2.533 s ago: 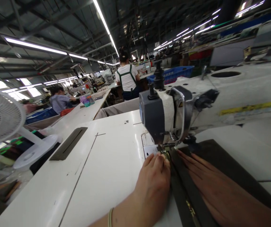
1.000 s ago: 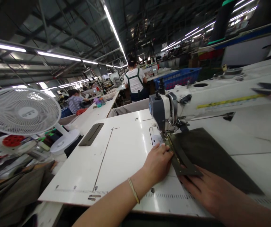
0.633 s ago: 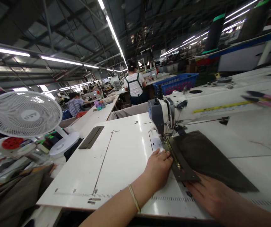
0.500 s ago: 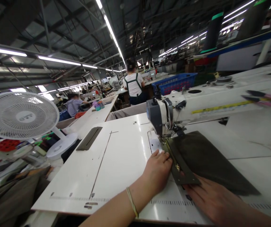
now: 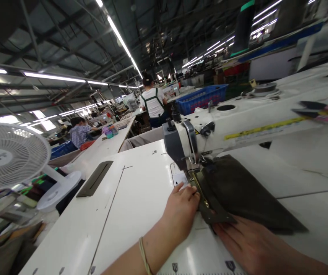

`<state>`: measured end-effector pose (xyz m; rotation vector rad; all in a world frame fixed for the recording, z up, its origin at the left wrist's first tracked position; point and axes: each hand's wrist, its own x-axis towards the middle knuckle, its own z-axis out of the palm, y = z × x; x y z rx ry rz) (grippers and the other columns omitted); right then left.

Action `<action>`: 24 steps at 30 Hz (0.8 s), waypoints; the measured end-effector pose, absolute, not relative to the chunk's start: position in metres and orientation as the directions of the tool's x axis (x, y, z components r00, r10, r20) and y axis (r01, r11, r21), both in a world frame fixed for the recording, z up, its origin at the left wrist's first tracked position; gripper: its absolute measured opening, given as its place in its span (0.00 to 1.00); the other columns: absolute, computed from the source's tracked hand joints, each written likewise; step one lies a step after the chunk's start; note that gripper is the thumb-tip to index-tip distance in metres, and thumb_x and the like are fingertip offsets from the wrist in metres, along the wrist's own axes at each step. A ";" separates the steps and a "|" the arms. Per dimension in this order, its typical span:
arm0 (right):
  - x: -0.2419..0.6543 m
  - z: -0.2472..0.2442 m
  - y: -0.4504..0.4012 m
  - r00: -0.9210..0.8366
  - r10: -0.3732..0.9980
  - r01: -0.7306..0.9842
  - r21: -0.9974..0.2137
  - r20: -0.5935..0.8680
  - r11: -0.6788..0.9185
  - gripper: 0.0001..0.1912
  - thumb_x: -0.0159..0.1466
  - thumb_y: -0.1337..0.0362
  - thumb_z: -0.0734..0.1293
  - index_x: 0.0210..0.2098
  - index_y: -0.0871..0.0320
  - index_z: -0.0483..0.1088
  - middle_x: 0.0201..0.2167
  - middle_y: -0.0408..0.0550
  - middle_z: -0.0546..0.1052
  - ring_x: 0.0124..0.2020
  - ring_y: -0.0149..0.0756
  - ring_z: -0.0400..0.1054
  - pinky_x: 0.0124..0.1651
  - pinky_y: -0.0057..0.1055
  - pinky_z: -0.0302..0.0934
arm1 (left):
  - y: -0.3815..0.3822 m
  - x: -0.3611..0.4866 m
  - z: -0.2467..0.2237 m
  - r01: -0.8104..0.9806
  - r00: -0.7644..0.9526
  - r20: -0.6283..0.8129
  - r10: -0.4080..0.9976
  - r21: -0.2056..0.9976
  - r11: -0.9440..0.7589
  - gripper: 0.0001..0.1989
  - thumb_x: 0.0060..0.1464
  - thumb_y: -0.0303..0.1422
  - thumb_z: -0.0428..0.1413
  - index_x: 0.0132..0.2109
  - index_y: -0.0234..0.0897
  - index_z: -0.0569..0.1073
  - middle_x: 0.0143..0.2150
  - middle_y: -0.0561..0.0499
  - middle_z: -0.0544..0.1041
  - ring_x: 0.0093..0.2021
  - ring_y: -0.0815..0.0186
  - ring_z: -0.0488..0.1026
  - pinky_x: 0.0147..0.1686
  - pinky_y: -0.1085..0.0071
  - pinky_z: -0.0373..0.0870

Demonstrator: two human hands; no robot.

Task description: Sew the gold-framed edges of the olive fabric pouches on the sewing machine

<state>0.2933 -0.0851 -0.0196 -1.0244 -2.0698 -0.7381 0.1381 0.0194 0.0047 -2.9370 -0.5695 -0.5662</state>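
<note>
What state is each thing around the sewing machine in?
Olive strip: under the machine head, near end at right hand
Zipper: on the strip; cannot tell if closed
Slotted piece: flat on table
Pink-handled scissors: blades apart
Fan: upright; spinning unclear
Left hand: resting beside zipper
Right hand: fingers partly hidden

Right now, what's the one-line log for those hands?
left hand: on zippered fabric | right hand: at its near end | fabric: under sewing machine head
</note>
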 end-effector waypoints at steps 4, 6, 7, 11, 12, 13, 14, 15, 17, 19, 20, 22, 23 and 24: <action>0.298 -0.020 -0.074 -0.422 0.438 0.839 0.158 0.794 0.521 0.21 0.59 0.79 0.52 0.30 0.60 0.74 0.27 0.50 0.77 0.32 0.38 0.71 0.39 0.34 0.66 | 0.025 0.137 0.002 0.327 0.838 0.460 0.295 0.011 -0.945 0.09 0.59 0.25 0.51 0.47 0.32 0.71 0.47 0.44 0.76 0.49 0.59 0.74 0.54 0.58 0.69; 0.299 -0.020 -0.069 -0.412 0.437 0.843 0.151 0.800 0.517 0.21 0.60 0.79 0.51 0.31 0.60 0.74 0.28 0.51 0.77 0.32 0.38 0.70 0.38 0.34 0.66 | 0.028 0.139 0.002 0.320 0.821 0.493 0.288 0.021 -0.947 0.09 0.60 0.26 0.51 0.46 0.30 0.71 0.46 0.43 0.76 0.47 0.58 0.74 0.51 0.59 0.71; 0.300 -0.020 -0.067 -0.413 0.439 0.841 0.149 0.798 0.521 0.21 0.60 0.79 0.51 0.32 0.60 0.74 0.27 0.51 0.77 0.31 0.38 0.70 0.38 0.34 0.66 | 0.029 0.140 0.003 0.319 0.814 0.505 0.286 0.024 -0.948 0.09 0.60 0.26 0.51 0.46 0.30 0.71 0.45 0.42 0.76 0.46 0.58 0.74 0.50 0.60 0.72; 0.301 -0.018 -0.057 -0.420 0.440 0.831 0.141 0.794 0.538 0.20 0.59 0.79 0.52 0.30 0.60 0.73 0.25 0.50 0.75 0.29 0.37 0.69 0.37 0.33 0.65 | 0.034 0.146 0.006 0.343 0.814 0.479 0.327 0.058 -0.938 0.08 0.59 0.24 0.51 0.45 0.29 0.71 0.41 0.42 0.75 0.43 0.57 0.74 0.47 0.61 0.74; 0.301 -0.018 -0.055 -0.418 0.436 0.831 0.142 0.797 0.537 0.20 0.59 0.79 0.52 0.30 0.60 0.72 0.25 0.50 0.75 0.29 0.37 0.68 0.36 0.33 0.65 | 0.036 0.147 0.006 0.360 0.816 0.457 0.355 0.079 -0.930 0.08 0.58 0.23 0.52 0.45 0.30 0.71 0.40 0.42 0.75 0.42 0.57 0.73 0.45 0.62 0.74; 0.301 -0.017 -0.053 -0.422 0.435 0.830 0.147 0.795 0.537 0.20 0.59 0.80 0.52 0.29 0.60 0.72 0.25 0.50 0.75 0.29 0.37 0.68 0.36 0.32 0.65 | 0.037 0.147 0.006 0.377 0.816 0.433 0.383 0.102 -0.920 0.08 0.57 0.23 0.52 0.44 0.31 0.71 0.40 0.42 0.74 0.42 0.57 0.73 0.43 0.62 0.75; 0.302 -0.017 -0.051 -0.429 0.436 0.830 0.154 0.791 0.537 0.20 0.59 0.80 0.52 0.29 0.60 0.72 0.25 0.50 0.75 0.29 0.37 0.68 0.36 0.32 0.65 | 0.039 0.148 0.005 0.392 0.816 0.410 0.406 0.123 -0.912 0.08 0.56 0.22 0.52 0.43 0.31 0.72 0.40 0.43 0.74 0.41 0.58 0.72 0.41 0.63 0.75; 0.303 -0.017 -0.048 -0.437 0.439 0.829 0.161 0.785 0.536 0.20 0.58 0.80 0.52 0.29 0.61 0.72 0.25 0.50 0.76 0.28 0.37 0.68 0.35 0.31 0.65 | 0.040 0.148 0.005 0.402 0.814 0.396 0.424 0.140 -0.905 0.08 0.55 0.21 0.52 0.42 0.32 0.72 0.39 0.43 0.73 0.40 0.58 0.72 0.40 0.63 0.75; 0.304 -0.017 -0.044 -0.453 0.448 0.825 0.171 0.771 0.540 0.19 0.58 0.80 0.52 0.30 0.62 0.72 0.26 0.51 0.76 0.28 0.37 0.68 0.35 0.31 0.65 | 0.044 0.148 0.002 0.410 0.810 0.388 0.440 0.161 -0.898 0.09 0.54 0.21 0.52 0.41 0.32 0.72 0.39 0.43 0.72 0.39 0.58 0.72 0.39 0.63 0.75; 0.305 -0.017 -0.039 -0.467 0.450 0.818 0.179 0.761 0.547 0.18 0.59 0.80 0.53 0.31 0.63 0.73 0.26 0.51 0.76 0.29 0.37 0.69 0.36 0.32 0.66 | 0.047 0.147 0.001 0.410 0.805 0.395 0.442 0.168 -0.896 0.10 0.54 0.20 0.52 0.43 0.31 0.72 0.39 0.42 0.72 0.40 0.58 0.72 0.39 0.63 0.75; 0.306 -0.017 -0.036 -0.477 0.450 0.812 0.182 0.755 0.555 0.18 0.59 0.79 0.53 0.31 0.64 0.73 0.27 0.52 0.76 0.30 0.38 0.69 0.36 0.32 0.66 | 0.049 0.147 0.000 0.410 0.805 0.395 0.443 0.170 -0.896 0.11 0.54 0.20 0.51 0.43 0.31 0.72 0.39 0.42 0.72 0.40 0.57 0.72 0.40 0.63 0.75; 0.307 -0.018 -0.033 -0.488 0.457 0.805 0.180 0.744 0.566 0.17 0.60 0.78 0.54 0.32 0.64 0.73 0.27 0.52 0.76 0.30 0.38 0.69 0.37 0.32 0.67 | 0.051 0.147 0.000 0.412 0.809 0.381 0.447 0.175 -0.894 0.12 0.54 0.19 0.51 0.44 0.30 0.73 0.40 0.42 0.72 0.40 0.57 0.72 0.41 0.62 0.74; 0.307 -0.018 -0.033 -0.487 0.462 0.805 0.175 0.741 0.567 0.17 0.60 0.78 0.54 0.32 0.64 0.73 0.27 0.52 0.76 0.30 0.38 0.69 0.37 0.32 0.66 | 0.051 0.146 0.001 0.416 0.813 0.367 0.453 0.179 -0.892 0.12 0.54 0.19 0.50 0.44 0.30 0.73 0.40 0.41 0.72 0.41 0.57 0.71 0.41 0.62 0.74; 0.308 -0.019 -0.033 -0.485 0.466 0.804 0.168 0.740 0.571 0.16 0.61 0.79 0.54 0.31 0.64 0.72 0.27 0.51 0.76 0.30 0.38 0.69 0.36 0.31 0.66 | 0.051 0.146 0.002 0.422 0.815 0.350 0.461 0.186 -0.887 0.12 0.53 0.19 0.50 0.44 0.30 0.73 0.40 0.41 0.72 0.41 0.56 0.71 0.42 0.62 0.74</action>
